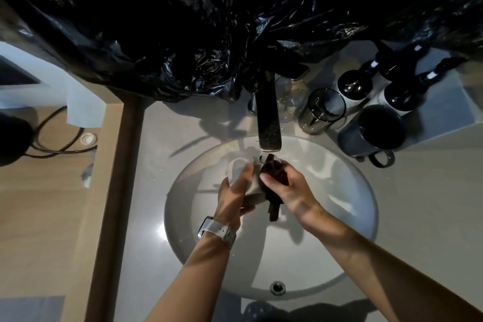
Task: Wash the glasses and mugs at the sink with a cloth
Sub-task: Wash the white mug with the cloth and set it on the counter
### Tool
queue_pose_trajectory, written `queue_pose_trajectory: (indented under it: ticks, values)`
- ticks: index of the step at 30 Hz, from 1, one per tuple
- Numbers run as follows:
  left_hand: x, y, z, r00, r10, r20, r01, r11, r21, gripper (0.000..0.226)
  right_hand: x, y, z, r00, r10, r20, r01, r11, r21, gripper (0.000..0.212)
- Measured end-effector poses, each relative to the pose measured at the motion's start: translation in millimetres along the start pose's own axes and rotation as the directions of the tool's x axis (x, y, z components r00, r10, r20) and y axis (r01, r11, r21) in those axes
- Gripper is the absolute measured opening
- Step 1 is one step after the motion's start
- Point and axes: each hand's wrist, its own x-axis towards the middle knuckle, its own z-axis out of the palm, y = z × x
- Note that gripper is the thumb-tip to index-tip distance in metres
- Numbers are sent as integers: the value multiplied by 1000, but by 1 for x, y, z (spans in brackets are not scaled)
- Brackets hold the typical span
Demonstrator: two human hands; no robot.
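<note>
Over the white round sink (pixel 347 191), my left hand (pixel 234 195) grips a white mug (pixel 253 192) lying on its side, just below the tap (pixel 269 123). My right hand (pixel 290 185) holds a dark brown cloth (pixel 274 178) bunched against the mug's mouth, and a strip of cloth hangs down beneath. On the counter right of the tap stand a clear stemmed glass (pixel 290 97), a smoky tumbler (pixel 322 110) and a dark mug (pixel 371 133) with its handle toward me.
Two black-and-white pump bottles (pixel 358 83) stand on a white tray (pixel 444 112) at the back right. Black plastic sheeting (pixel 209 21) covers the wall behind the tap. A wooden shelf with a black cable (pixel 52 138) lies to the left.
</note>
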Motion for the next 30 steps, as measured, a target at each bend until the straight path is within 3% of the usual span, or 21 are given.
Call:
queue_pose_trajectory:
  ticks: [3,5,7,10,12,15,17,20,22,24,28,30]
  values:
    - [0,-3,3,998,-14,-59,12,999,-33,42,2,1,-1,999,-21,26,24,994,-111,24]
    - [-4,-6,7,992,2,-125,-9,998,-54,41,4,-2,1,997,75,-27,-75,997,4,15]
    - [-6,-7,11,985,63,-161,-66,998,-16,40,9,-6,5,958,269,-95,-243,944,224,18]
    - [-8,1,9,988,77,-133,-75,997,26,35,13,-11,1,912,409,-31,-377,866,330,18]
    - [-6,7,3,999,23,-48,-22,999,27,37,10,-9,-2,954,296,56,-301,923,242,22]
    - [-3,11,-5,999,-48,11,48,998,50,55,3,-9,-4,990,51,132,-64,994,92,26]
    - [-6,10,-4,995,-95,37,93,995,41,60,3,-13,-4,987,11,162,-18,999,47,25]
    - [-12,9,3,1000,-7,3,7,997,72,43,4,-18,3,993,116,-13,-115,993,39,12]
    - [-13,11,7,992,121,-40,-116,987,107,39,-2,-16,12,969,218,-120,-194,964,181,3]
    - [-13,13,4,984,170,-58,-168,985,46,45,-7,-13,18,966,208,-154,-161,948,274,7]
    - [-15,6,-5,988,1,-157,-42,965,-260,69,-14,-14,30,940,190,-285,-35,881,473,14]
    - [-22,6,0,987,-157,-42,132,923,-362,70,-21,-9,37,949,98,-300,31,917,398,10]
